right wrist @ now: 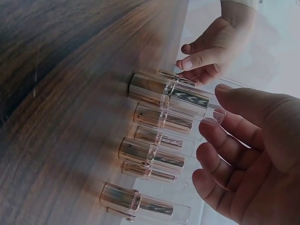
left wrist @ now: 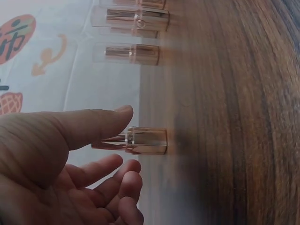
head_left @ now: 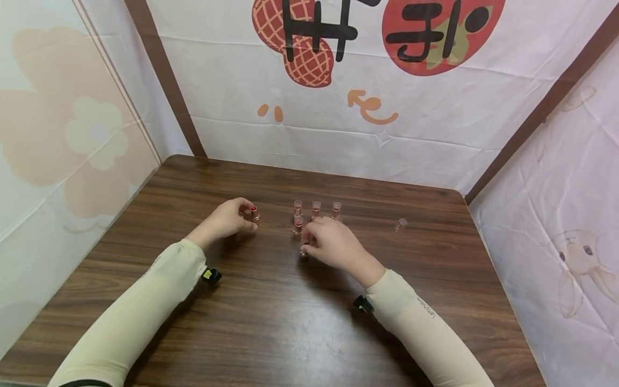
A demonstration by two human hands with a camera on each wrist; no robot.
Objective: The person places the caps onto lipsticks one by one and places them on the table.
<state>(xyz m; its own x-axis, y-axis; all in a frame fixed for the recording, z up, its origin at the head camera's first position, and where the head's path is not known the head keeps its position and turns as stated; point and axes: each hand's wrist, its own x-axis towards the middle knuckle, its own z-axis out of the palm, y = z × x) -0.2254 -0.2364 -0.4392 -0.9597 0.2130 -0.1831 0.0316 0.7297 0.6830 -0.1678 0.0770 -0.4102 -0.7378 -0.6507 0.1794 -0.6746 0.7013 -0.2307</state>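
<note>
An uncapped lipstick (head_left: 254,214) with a red tip stands upright between the thumb and fingers of my left hand (head_left: 228,219). In the left wrist view, those fingers are spread loosely around the gold tube (left wrist: 147,140) without a visible grip. My right hand (head_left: 333,242) pinches the clear cap (right wrist: 212,105) of a gold lipstick (right wrist: 149,87) between thumb and index finger. This lipstick stands upright, nearest me in the group; the hand partly covers it in the head view. Just behind it is another capped lipstick (head_left: 298,226).
Several capped lipsticks, such as one at the back (head_left: 297,207), stand in a row behind the right hand. A loose clear cap (head_left: 402,224) lies farther right on the brown wooden table (head_left: 271,322). Printed cloth walls (head_left: 309,140) border the table's back and sides.
</note>
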